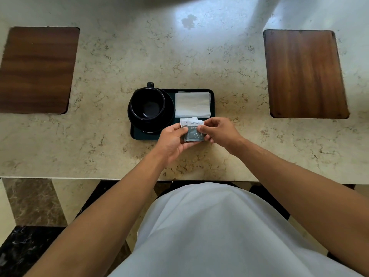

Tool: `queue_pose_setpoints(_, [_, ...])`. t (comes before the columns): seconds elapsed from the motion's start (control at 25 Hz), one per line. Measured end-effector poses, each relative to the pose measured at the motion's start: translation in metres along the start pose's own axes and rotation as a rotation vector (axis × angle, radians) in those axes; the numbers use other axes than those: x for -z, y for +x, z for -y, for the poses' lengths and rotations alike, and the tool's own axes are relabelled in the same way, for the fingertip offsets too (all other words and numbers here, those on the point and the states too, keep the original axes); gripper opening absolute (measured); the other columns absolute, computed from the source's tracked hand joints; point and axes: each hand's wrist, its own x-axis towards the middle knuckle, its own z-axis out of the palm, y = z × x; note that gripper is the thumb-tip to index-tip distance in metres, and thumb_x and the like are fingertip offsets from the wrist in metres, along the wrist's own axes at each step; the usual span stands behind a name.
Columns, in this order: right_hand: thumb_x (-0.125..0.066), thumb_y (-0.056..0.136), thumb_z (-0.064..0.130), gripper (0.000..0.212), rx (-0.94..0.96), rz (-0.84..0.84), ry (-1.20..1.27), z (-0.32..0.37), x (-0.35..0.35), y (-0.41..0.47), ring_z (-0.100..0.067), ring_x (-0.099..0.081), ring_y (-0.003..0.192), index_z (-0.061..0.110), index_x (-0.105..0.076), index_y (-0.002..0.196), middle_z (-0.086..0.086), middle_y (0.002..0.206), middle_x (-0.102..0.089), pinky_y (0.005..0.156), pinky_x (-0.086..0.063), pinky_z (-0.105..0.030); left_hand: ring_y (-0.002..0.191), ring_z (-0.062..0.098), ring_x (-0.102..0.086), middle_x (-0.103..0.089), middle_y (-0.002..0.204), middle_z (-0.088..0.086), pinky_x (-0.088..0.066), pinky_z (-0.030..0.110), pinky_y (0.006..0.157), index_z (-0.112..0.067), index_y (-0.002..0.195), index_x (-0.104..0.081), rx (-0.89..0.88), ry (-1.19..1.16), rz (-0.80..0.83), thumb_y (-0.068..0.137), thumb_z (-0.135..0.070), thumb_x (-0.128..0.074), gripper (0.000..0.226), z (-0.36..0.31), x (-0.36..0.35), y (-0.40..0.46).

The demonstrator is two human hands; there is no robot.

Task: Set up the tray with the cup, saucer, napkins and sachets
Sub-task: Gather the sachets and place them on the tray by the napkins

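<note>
A dark rectangular tray (139,135) lies on the marble counter. On its left half a black cup (148,102) stands upright on a black saucer (169,114), handle pointing away from me. White napkins (192,104) lie stacked on the tray's right half. Over the tray's near right corner, my left hand (171,140) and my right hand (218,129) together hold a small stack of grey-and-white sachets (194,129), fanned slightly. The tray's near right corner is hidden under my hands.
Two wooden inlay panels sit in the counter: one at the left (38,70) and one at the right (303,74). The counter's front edge (119,178) runs just below my forearms. A damp patch (188,21) marks the far counter.
</note>
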Motion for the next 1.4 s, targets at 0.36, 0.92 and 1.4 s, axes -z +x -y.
queue_pose_setpoints(0.36, [-0.076, 0.089, 0.018, 0.011, 0.061, -0.113, 0.060, 0.002, -0.015, -0.004, 0.000, -0.062, 0.060, 0.026, -0.072, 0.095, 0.005, 0.081, -0.069, 0.053, -0.048, -0.015, 0.108, 0.036, -0.069, -0.066, 0.121, 0.022, -0.063, 0.045, 0.082, 0.002, 0.130, -0.058, 0.063, 0.050, 0.044, 0.106, -0.004, -0.048, 0.027, -0.012, 0.015, 0.003])
queue_pose_setpoints(0.92, [-0.074, 0.088, 0.020, 0.007, -0.098, -0.171, 0.024, -0.007, -0.005, 0.016, -0.008, -0.059, 0.057, 0.015, -0.072, 0.083, -0.002, 0.082, -0.073, 0.047, -0.044, -0.018, 0.099, 0.025, -0.072, -0.071, 0.106, 0.013, -0.064, 0.034, 0.079, -0.008, 0.098, -0.066, -0.012, 0.409, -0.095, 0.104, -0.007, -0.053, 0.014, -0.009, -0.001, 0.029])
queue_pose_setpoints(1.4, [-0.070, 0.088, 0.025, 0.019, -0.046, -0.253, -0.422, -0.002, 0.006, 0.026, -0.019, -0.070, 0.077, 0.008, -0.076, 0.080, -0.007, 0.081, -0.075, 0.069, -0.059, -0.035, 0.085, 0.021, -0.071, -0.075, 0.088, 0.005, -0.059, 0.037, 0.076, -0.011, 0.087, -0.074, -0.217, 1.074, -0.317, 0.093, -0.023, -0.072, 0.014, -0.003, -0.014, 0.054])
